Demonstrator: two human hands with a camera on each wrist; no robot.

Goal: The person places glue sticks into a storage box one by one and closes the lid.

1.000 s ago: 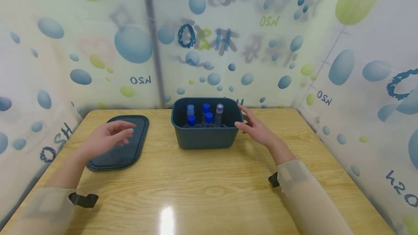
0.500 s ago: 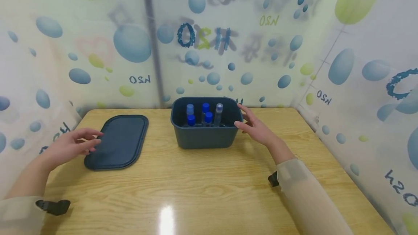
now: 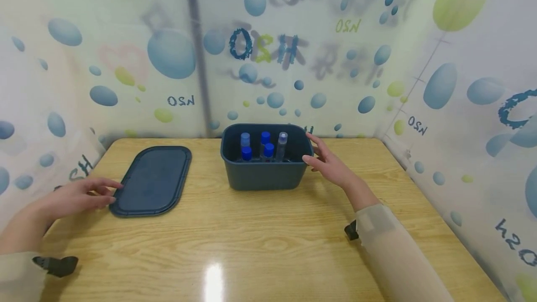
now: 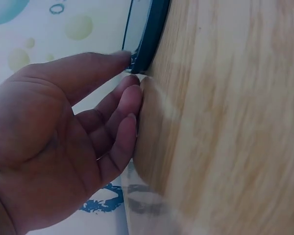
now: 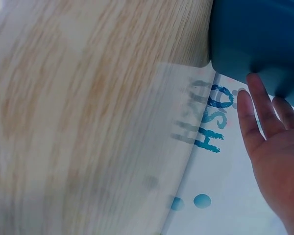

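A dark blue plastic box (image 3: 264, 177) stands at the back middle of the table. Inside it are several clear bottles with blue caps (image 3: 269, 149) and one with a clear cap (image 3: 283, 139). My right hand (image 3: 331, 164) lies against the box's right end; in the right wrist view its fairly straight fingers (image 5: 258, 95) touch the wall. At the left lies a flat dark blue lid (image 3: 153, 181). My left hand (image 3: 79, 197) is at the lid's left edge, thumb and fingertips loosely bent there. In the left wrist view its thumb tip meets the lid's edge (image 4: 149, 44).
The wooden table (image 3: 251, 236) is bounded by patterned curtain walls (image 3: 268, 73) at the back and both sides. Bare wood lies between the lid and the box. A light reflection shows near the front.
My left hand has moved left and down from above the lid to its left edge. The right hand keeps its place on the box.
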